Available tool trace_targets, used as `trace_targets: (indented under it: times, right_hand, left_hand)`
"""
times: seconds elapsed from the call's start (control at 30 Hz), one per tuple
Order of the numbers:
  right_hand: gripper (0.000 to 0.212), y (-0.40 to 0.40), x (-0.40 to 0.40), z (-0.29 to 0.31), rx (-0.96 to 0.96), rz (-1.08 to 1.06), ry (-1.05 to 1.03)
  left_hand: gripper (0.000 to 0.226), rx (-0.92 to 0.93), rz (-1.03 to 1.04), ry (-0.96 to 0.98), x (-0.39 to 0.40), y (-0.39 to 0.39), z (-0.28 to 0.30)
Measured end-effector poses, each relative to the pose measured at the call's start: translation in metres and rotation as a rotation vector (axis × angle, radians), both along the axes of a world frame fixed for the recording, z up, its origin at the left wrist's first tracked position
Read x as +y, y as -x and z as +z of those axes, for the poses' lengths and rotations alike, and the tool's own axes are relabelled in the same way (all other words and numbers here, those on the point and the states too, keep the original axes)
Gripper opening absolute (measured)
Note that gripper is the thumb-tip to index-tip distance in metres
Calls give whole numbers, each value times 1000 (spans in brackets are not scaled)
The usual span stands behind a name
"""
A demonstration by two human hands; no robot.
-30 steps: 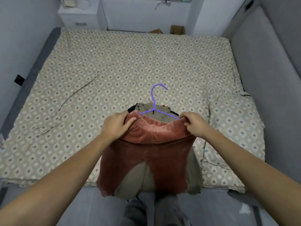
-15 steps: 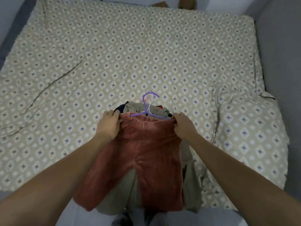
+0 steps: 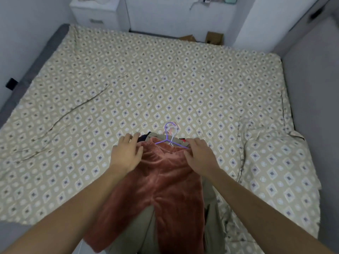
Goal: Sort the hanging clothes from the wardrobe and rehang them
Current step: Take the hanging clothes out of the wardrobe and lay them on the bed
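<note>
Both hands, L (image 3: pixel 126 153) & R (image 3: pixel 200 154), unclench w/ fingers now spread flat on rust-red fleece trousers (image 3: pixel 165 189) laid w/ purple wire hanger (image 3: pixel 169 136) atop khaki garments (image 3: pixel 211 226) at patterned bed's (image 3: pixel 128 79) near edge: pile apparently set down for sorting.

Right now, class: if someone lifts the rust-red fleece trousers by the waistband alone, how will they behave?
The rust-red fleece trousers would likely hang limp, since their legs drape over the bed edge. They are probably light and not slippery, given the plush pile.
</note>
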State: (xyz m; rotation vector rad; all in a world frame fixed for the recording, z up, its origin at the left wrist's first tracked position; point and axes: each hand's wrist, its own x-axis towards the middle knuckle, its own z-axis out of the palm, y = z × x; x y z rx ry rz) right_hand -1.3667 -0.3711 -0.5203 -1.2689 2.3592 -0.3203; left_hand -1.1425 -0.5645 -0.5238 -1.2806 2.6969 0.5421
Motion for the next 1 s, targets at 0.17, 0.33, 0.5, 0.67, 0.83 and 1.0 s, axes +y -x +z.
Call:
trace_targets:
  times: [0.17, 0.33, 0.5, 0.67, 0.83, 1.0]
  right_hand:
    - [50, -38, -33, 77, 61, 131, 134]
    - [57, -93, -76, 149, 53, 356, 270]
    - [67, -188, -94, 213, 18, 609, 413]
    - [61, -317, -81, 264, -49, 881, 539]
    - [60, -481, -24, 305, -133, 1197, 607]
    - [66, -640, 80, 331, -209, 1529, 649]
  left_hand:
    - [69, 24, 46, 155, -5, -41, 84]
    - [67, 63, 230, 295, 15, -122, 173]
    - [63, 30, 482, 431, 76, -236, 238]
    - [65, -27, 761, 555, 169, -359, 288]
    - [66, -137, 1083, 640, 312, -482, 321]
    - [66, -256, 1396, 690, 473, -580, 336]
